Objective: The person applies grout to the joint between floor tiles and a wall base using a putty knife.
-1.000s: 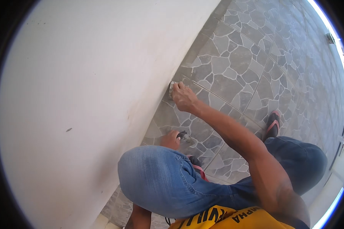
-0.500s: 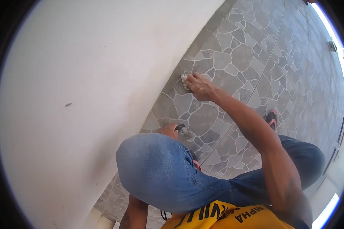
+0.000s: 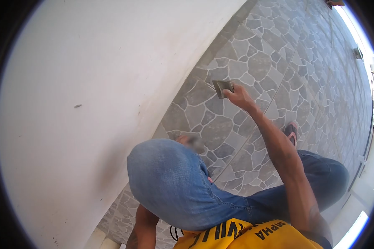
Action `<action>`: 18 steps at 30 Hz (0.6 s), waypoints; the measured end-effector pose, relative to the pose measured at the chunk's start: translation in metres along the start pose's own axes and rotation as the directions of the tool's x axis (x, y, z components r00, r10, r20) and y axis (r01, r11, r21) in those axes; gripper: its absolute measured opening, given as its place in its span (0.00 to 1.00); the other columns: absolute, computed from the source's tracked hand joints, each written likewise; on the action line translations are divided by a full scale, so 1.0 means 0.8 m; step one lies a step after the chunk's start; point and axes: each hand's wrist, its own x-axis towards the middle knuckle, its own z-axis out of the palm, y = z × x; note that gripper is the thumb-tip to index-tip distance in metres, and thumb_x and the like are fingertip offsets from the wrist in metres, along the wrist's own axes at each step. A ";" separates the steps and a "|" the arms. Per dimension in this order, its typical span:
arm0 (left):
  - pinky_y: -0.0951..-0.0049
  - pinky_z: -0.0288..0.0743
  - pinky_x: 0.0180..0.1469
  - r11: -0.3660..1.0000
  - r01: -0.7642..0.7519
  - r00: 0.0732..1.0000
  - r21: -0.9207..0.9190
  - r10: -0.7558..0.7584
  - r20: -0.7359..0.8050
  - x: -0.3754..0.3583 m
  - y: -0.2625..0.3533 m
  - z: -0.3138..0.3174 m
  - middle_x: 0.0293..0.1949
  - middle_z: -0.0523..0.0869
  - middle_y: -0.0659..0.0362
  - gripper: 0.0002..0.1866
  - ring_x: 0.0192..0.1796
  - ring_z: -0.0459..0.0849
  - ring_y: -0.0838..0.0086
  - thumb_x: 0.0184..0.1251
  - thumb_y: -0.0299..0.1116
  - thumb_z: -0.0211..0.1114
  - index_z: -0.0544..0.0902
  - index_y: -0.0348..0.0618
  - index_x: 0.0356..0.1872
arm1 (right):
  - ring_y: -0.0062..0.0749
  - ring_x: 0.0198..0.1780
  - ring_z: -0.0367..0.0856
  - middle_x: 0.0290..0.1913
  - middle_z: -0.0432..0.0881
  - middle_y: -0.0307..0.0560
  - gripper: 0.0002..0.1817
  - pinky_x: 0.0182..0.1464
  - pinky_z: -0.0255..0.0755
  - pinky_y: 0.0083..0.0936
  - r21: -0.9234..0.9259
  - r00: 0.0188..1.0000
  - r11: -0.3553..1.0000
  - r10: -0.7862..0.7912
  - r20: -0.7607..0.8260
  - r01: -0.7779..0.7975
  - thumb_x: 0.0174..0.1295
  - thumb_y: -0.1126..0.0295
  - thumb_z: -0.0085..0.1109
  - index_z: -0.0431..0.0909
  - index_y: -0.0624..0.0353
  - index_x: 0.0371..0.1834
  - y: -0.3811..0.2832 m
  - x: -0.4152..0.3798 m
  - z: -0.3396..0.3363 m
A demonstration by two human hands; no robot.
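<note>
My right hand [image 3: 239, 96] grips a flat, rectangular grey pad [image 3: 221, 88] by its near edge, thumb on the upper face. The pad is tilted, over the stone-patterned floor tiles [image 3: 259, 62] close to the wall. Lower down, my left hand [image 3: 182, 139] is partly hidden behind my raised knee and smeared by motion. A dark, blurred scraper [image 3: 196, 145] extends from its fingers, low over the tiles.
A white wall [image 3: 83, 74] rises along the left and meets the floor in a slanting line. My bent knee [image 3: 164, 178] in blue jeans fills the lower middle. My sandalled foot [image 3: 291, 132] stands at the right. Another person's foot [image 3: 334, 3] shows at the top right.
My right hand has drawn the pad away from the wall to the right and turned it up from the tiles. The left hand's scraper has become blurred with motion.
</note>
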 end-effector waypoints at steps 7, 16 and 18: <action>0.51 0.71 0.57 0.998 0.056 0.997 0.039 -0.058 0.045 0.001 0.005 -0.003 0.52 0.80 0.46 0.16 0.55 0.79 0.47 0.66 0.35 0.61 0.78 0.40 0.52 | 0.51 0.52 0.73 0.46 0.75 0.57 0.17 0.55 0.70 0.40 -0.835 0.856 0.439 -0.512 0.073 0.333 0.51 0.70 0.60 0.79 0.68 0.44 0.041 0.001 0.128; 0.53 0.71 0.58 0.995 -0.018 0.994 0.100 0.008 0.107 0.008 0.000 -0.004 0.53 0.80 0.46 0.17 0.56 0.79 0.49 0.66 0.36 0.61 0.76 0.42 0.53 | 0.50 0.50 0.74 0.46 0.76 0.59 0.14 0.51 0.71 0.43 -0.683 0.943 0.723 -0.290 -0.163 0.104 0.49 0.70 0.60 0.80 0.69 0.37 0.002 0.008 0.067; 0.53 0.71 0.59 0.994 0.026 0.998 0.108 -0.033 0.056 0.010 -0.013 0.008 0.53 0.80 0.46 0.17 0.57 0.78 0.49 0.66 0.37 0.61 0.76 0.43 0.54 | 0.50 0.50 0.74 0.47 0.76 0.60 0.15 0.52 0.71 0.47 -0.708 0.960 0.699 -0.118 -0.254 -0.102 0.48 0.71 0.62 0.80 0.70 0.38 -0.002 0.015 0.092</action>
